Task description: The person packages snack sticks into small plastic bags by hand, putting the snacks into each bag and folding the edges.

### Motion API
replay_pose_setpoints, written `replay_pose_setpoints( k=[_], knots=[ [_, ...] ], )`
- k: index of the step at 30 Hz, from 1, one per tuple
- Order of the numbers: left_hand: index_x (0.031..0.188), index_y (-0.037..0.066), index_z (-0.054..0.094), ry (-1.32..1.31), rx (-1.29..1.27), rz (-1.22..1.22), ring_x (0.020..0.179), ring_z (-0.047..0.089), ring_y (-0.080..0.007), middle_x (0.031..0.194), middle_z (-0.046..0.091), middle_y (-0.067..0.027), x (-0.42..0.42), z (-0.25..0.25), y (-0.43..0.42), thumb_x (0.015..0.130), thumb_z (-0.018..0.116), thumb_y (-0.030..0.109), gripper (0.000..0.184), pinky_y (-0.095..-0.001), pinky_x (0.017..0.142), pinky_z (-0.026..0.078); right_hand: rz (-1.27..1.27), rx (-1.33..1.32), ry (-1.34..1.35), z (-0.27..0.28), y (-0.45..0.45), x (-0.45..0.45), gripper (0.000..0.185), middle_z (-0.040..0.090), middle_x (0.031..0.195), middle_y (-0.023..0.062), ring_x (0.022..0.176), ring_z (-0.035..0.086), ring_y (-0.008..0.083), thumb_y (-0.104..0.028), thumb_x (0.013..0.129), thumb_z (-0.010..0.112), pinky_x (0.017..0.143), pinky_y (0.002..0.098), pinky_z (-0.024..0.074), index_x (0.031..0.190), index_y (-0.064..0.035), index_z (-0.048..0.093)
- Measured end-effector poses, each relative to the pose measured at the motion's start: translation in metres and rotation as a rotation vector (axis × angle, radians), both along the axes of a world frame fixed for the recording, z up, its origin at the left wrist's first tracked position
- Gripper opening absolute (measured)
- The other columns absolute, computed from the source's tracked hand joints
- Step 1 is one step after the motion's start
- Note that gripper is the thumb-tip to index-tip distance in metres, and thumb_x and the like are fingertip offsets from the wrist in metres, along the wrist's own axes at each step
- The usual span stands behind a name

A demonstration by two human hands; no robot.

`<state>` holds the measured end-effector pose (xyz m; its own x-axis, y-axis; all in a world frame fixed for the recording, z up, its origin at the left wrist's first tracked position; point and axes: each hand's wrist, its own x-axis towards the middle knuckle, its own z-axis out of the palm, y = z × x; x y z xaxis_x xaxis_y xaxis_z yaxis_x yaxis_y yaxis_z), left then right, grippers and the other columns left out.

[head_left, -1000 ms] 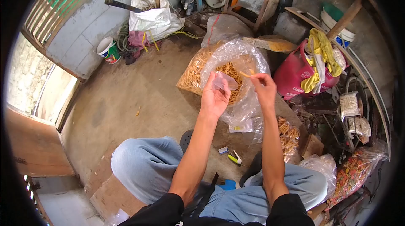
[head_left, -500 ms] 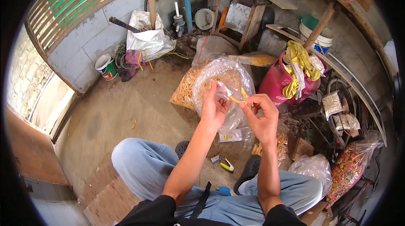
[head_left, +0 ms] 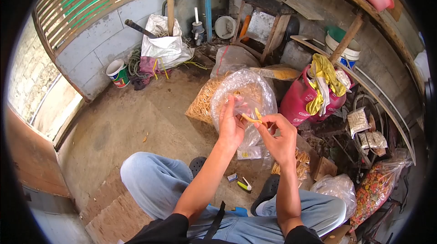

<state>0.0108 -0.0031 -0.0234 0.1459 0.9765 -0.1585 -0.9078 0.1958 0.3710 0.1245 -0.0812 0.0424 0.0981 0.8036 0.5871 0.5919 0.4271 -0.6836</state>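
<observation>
My left hand (head_left: 231, 125) holds a small clear plastic bag (head_left: 244, 106) by its side, fingers pointing up. Pinched in my right hand (head_left: 278, 135) are a few thin yellow-brown snack sticks (head_left: 251, 119), whose ends reach the small bag's mouth. Beyond both hands stands a large open clear bag (head_left: 268, 90) of the same snack sticks, its rim folded outward. A packed part of it (head_left: 200, 103) shows at the left.
Between my feet lie a green stapler (head_left: 245, 185) and a small box (head_left: 232, 177). Filled snack packs (head_left: 302, 164) and a bag of colourful snacks (head_left: 380, 185) are at the right. A pink container (head_left: 298, 100) stands behind.
My right hand has come left to my left hand, bringing the snack sticks from apart to the small bag's mouth. The view has also shifted.
</observation>
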Motion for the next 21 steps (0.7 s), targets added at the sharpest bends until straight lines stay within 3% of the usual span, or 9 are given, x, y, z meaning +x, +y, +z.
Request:
replay_pose_setpoints(
  k=[10,14,18,21],
  knots=[
    [0.1,0.015,0.058,0.001,-0.039,-0.003,0.089,0.061,-0.0118,0.098,0.062,0.0023,0.001,0.005,-0.002,0.09,0.064,0.032,0.021,-0.0266,0.073,0.053,-0.032,-0.083,0.155,-0.009,0.005,0.0,0.013,0.066,0.077,0.0049,0.062,0.055,0.0081,-0.007,0.078,0.074,0.052,0.0232,0.0422,0.089,-0.003,0.067],
    [0.098,0.015,0.058,0.058,0.057,0.003,0.091,0.062,-0.0131,0.097,0.063,0.0012,0.007,0.009,-0.008,0.09,0.063,0.032,0.02,-0.0279,0.075,0.054,-0.052,-0.074,0.164,-0.012,0.007,0.0,0.013,0.068,0.079,0.0055,0.06,0.055,0.0072,-0.007,0.079,0.073,0.051,0.0224,0.0417,0.09,-0.0023,0.069],
    [0.103,0.013,0.056,0.1,0.076,-0.041,0.095,0.06,-0.0145,0.1,0.061,-0.0007,0.008,0.011,-0.011,0.092,0.06,0.034,0.024,-0.0309,0.08,0.05,-0.11,-0.086,0.122,-0.016,0.011,0.004,0.013,0.069,0.083,0.0077,0.06,0.055,0.0084,-0.005,0.08,0.072,0.051,0.0223,0.0425,0.092,-0.0016,0.069],
    [0.103,0.012,0.056,0.113,0.053,-0.023,0.093,0.061,-0.0144,0.1,0.061,-0.0022,0.011,0.021,-0.017,0.092,0.06,0.034,0.025,-0.0305,0.078,0.051,-0.134,0.065,0.058,-0.026,0.017,0.008,0.016,0.071,0.09,0.0107,0.064,0.062,0.0134,-0.002,0.079,0.071,0.056,0.0247,0.0471,0.094,-0.0009,0.07]
  ],
)
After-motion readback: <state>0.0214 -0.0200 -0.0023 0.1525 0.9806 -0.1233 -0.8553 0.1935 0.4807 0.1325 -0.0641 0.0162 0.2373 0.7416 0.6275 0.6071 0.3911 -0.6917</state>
